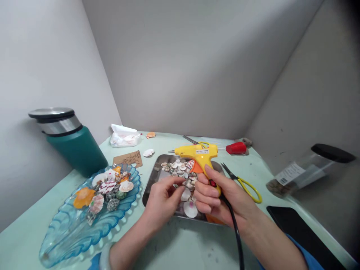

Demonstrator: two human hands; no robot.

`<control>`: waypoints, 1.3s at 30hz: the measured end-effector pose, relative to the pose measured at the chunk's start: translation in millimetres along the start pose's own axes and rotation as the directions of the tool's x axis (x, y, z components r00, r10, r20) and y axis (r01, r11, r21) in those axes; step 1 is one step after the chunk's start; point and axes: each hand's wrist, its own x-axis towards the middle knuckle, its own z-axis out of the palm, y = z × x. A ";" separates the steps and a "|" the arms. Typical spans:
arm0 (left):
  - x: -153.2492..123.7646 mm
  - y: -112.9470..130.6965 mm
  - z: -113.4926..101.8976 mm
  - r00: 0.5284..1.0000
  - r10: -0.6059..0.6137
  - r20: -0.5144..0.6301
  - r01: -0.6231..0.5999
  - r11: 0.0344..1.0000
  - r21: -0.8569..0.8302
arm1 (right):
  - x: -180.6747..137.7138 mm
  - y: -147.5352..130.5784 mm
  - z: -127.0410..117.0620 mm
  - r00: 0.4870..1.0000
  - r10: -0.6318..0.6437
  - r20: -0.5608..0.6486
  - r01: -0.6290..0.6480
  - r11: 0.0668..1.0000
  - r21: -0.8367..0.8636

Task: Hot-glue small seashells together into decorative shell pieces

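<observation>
My right hand point(210, 193) is wrapped around the handle of a yellow hot glue gun point(194, 151), whose nozzle points left. A black cord point(237, 234) hangs from the handle's base. Just left of it, my left hand point(165, 198) is closed in a pinch at the fingertips; what it holds, if anything, blends with the shells behind. Both hands are over a metal tray point(148, 183) with many small shells point(177, 167) in it. A larger white shell point(190, 209) lies near the tray's front edge, and an orange piece point(196, 167) shows behind the gun.
To the left, a blue leaf-shaped dish point(73, 228) holds shells and stones beside a green bottle point(75, 148). Yellow-handled scissors point(249, 189), a red cup-like object point(236, 148), a clear jar point(298, 174) and a black phone-like slab point(303, 236) are on the right. Tissues point(124, 137) lie behind.
</observation>
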 end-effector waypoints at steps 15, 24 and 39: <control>4.7 4.7 -3.6 0.988 -0.139 0.073 0.154 0.944 -0.292 | 4.4 11.0 -9.1 0.999 0.009 0.048 -0.002 0.990 -0.142; 0.2 14.2 -2.7 0.929 -0.237 0.285 0.369 0.532 -0.762 | 11.7 36.8 -4.4 0.992 0.010 0.125 -0.023 0.994 0.108; -0.4 12.7 -0.7 0.929 -0.315 0.196 0.335 0.486 -0.807 | 8.9 53.5 2.2 0.984 0.062 0.169 -0.075 0.994 0.074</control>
